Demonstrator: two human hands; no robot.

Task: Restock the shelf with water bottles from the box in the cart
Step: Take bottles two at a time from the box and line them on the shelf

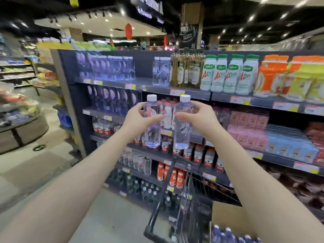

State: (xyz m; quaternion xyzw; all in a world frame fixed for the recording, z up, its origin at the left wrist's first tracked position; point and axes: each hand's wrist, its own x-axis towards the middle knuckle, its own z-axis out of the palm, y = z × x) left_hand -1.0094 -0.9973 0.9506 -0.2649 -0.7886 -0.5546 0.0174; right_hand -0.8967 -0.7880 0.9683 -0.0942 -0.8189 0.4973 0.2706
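Two going up at once! The left hand (140,118) curls round the left bottle (152,127) at its waist, and the right hand (198,118) wraps the right bottle (183,127). Both are upright, caps up, just apart, in front of the shelf (145,84). The gap on top looks like the target. Best play: lift clear of the lip, land the bases flat, labels out, one at a time. More wait in the box (233,220) down in the cart (175,199).
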